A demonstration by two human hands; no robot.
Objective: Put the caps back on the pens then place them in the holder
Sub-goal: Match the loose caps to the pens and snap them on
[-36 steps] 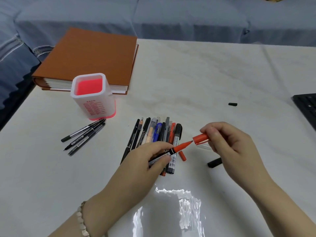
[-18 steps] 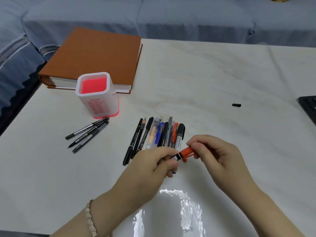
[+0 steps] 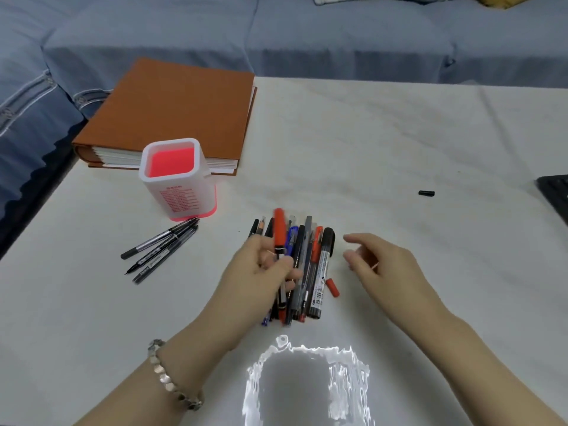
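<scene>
- The left hand [image 3: 261, 272] has its fingers [image 3: 287, 265] closed round a pen [image 3: 279, 238], which stands nearly upright with its orange cap on and pointing away from the person.
- The right hand [image 3: 384, 265] hovers just right of the pen pile [image 3: 307, 265], fingers loosely spread and holding nothing.
- The pile lies on the white counter [image 3: 399, 133], between the hands, partly under the left hand.
- A small orange cap [image 3: 333, 287] lies touching the pile's right edge.
- The holder [image 3: 178, 179], white with a pink inside, stands up-left of the pile, in front of an orange book [image 3: 172, 109].
- Three dark pens [image 3: 163, 247] lie just before the holder.
- A small black cap [image 3: 426, 193] lies well apart to the right.
</scene>
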